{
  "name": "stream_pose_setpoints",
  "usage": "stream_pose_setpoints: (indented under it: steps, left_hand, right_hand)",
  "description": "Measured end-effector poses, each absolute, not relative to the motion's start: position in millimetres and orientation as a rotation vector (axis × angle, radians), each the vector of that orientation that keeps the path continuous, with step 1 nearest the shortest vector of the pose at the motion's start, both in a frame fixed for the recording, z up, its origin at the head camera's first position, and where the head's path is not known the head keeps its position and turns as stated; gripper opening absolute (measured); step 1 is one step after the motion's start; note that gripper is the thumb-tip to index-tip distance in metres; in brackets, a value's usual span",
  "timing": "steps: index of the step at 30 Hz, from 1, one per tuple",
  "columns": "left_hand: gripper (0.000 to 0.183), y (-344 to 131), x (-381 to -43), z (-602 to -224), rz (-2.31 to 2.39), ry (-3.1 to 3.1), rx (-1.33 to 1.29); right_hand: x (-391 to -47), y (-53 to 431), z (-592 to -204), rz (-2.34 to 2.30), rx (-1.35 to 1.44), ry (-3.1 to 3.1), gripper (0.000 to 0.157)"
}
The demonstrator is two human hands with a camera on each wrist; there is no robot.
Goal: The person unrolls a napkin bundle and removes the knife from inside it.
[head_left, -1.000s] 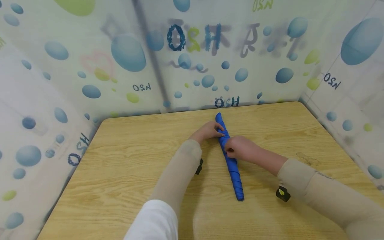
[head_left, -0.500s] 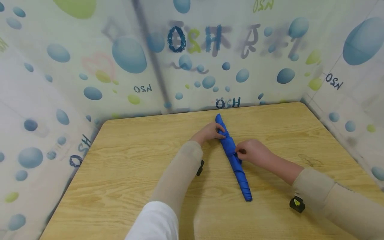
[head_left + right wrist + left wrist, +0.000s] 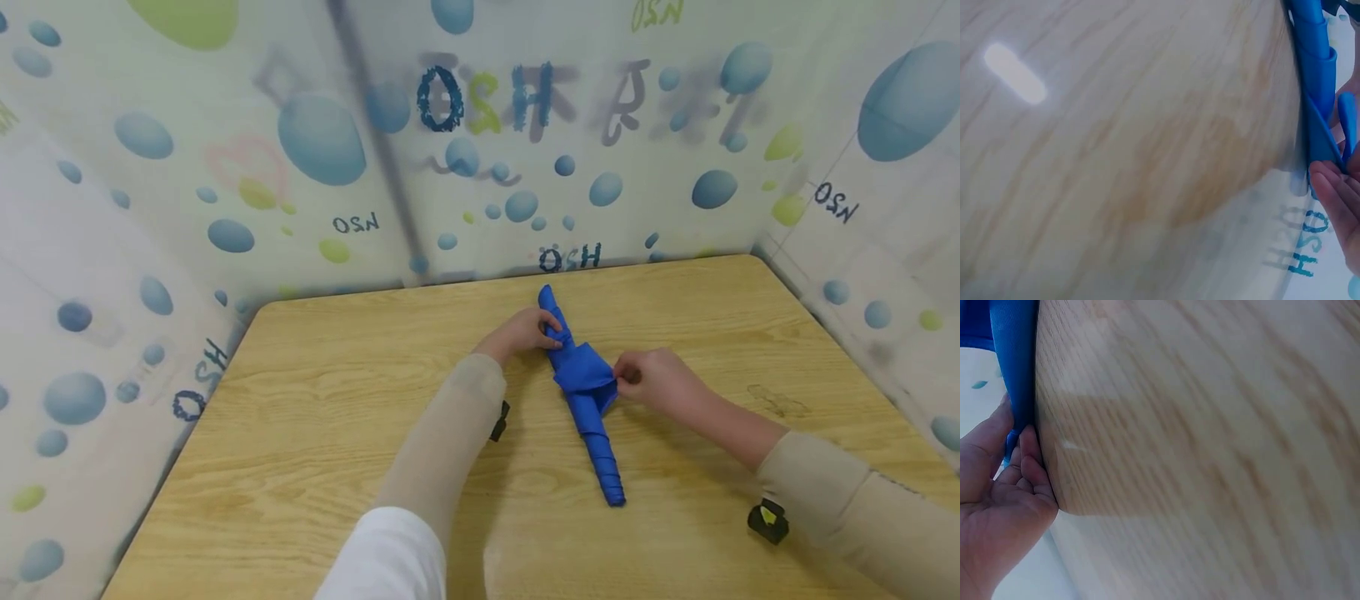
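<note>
A long blue cloth [image 3: 600, 450], rolled tight with slanting wraps along its length, lies on the wooden table. Around its middle, a loose flap [image 3: 587, 369] stands away from the roll and opens to the right. My left hand [image 3: 525, 330] pinches the roll near its far end; the left wrist view shows thumb and fingers around the blue fabric [image 3: 1013, 362]. With thumb and fingertips, my right hand [image 3: 656, 379] pinches the flap's right corner. The right wrist view has this hand [image 3: 1338, 197] at the lifted edge, partly cut off by the frame.
The wooden table [image 3: 337, 400] meets a pale curtain [image 3: 480, 217] printed with blue and green drops along its back edge. More printed curtain hangs at both sides. A small black wrist camera [image 3: 768, 521] hangs under the right sleeve.
My right hand has moved right, drawing a flap of cloth out from the roll's middle. The roll's near end has shifted slightly right. My left hand has stayed in place.
</note>
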State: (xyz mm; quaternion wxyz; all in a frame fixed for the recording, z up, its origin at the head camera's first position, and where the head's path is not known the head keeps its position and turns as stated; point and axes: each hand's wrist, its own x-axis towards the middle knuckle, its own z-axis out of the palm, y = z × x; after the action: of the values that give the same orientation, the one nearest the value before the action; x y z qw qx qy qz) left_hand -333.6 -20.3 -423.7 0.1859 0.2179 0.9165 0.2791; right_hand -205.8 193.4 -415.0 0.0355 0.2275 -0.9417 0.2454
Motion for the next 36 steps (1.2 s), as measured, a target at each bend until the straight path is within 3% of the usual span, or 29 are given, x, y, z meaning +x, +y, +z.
stream_pose_setpoints:
  steps: [11,19,28,36]
  left_hand:
    - [0.027,-24.2,-331.5,-423.4,0.717,2.561,0.695]
    - [0.025,-28.3,-327.0,-421.6,0.659,2.53,0.77]
    - [0.027,-31.3,-319.2,-417.4,0.63,2.579,0.75]
    - [0.028,-37.0,-310.2,-407.4,0.453,2.692,0.78]
  right_hand:
    - [-203.1,208.1,-410.8,0.792,0.709,-2.992,0.022]
    - [-204.9,212.4,-405.7,0.522,1.036,-2.842,0.04]
    - [-217.3,177.3,-408.5,0.355,1.364,-2.727,0.056]
    - [-218.1,173.2,-410.6,0.331,1.335,-2.731,0.062]
